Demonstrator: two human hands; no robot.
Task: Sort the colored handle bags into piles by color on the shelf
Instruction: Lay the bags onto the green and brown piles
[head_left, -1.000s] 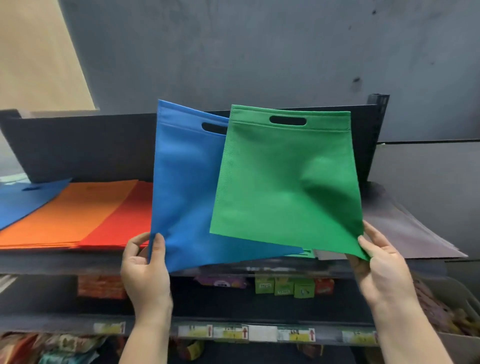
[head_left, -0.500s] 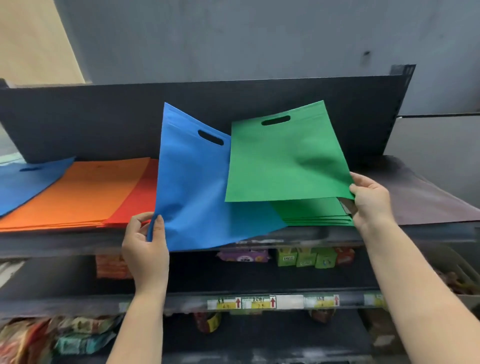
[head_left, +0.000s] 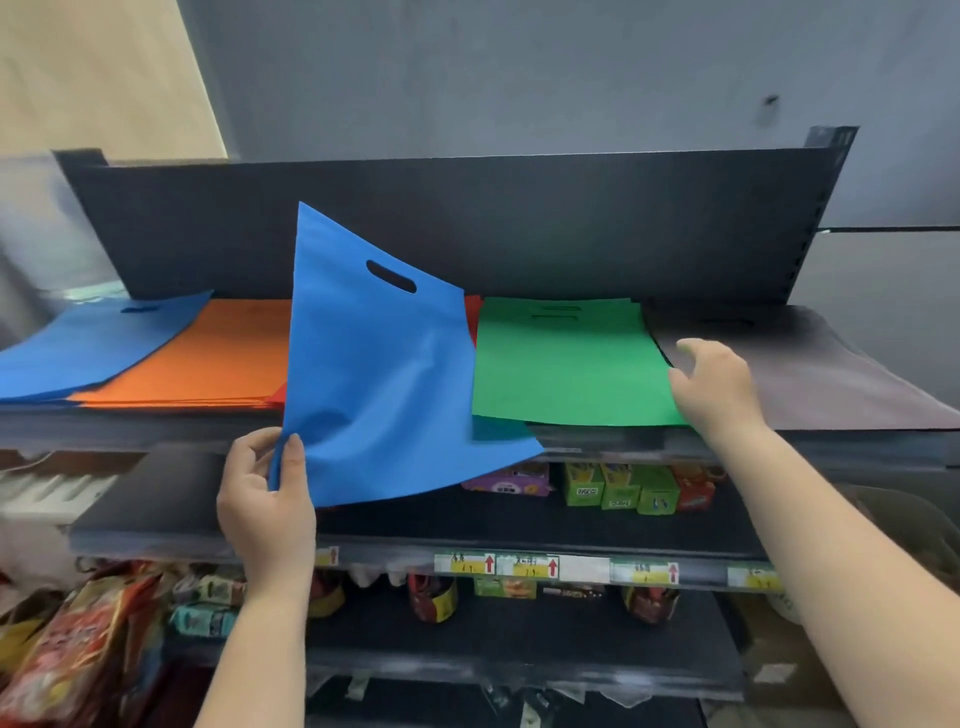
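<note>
A person's left hand (head_left: 267, 496) pinches the lower corner of a blue non-woven handle bag (head_left: 384, 379), held upright before the dark shelf (head_left: 130, 434); its matching blue pile (head_left: 98, 348) lies far left. The right hand (head_left: 714, 387), fingers loosely spread and empty, rests at the stacked green bags (head_left: 566, 364).

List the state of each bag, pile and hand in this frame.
Blue bag: held up, tilted, pinched at its lower corner by the left hand.
Green pile: flat on the shelf.
Right hand: open, at the green pile's right edge, holding nothing.
Blue pile: flat, far left.
Orange pile: flat, partly under the blue pile.
Red pile: mostly hidden.
Grey pile: flat, far right.
</note>
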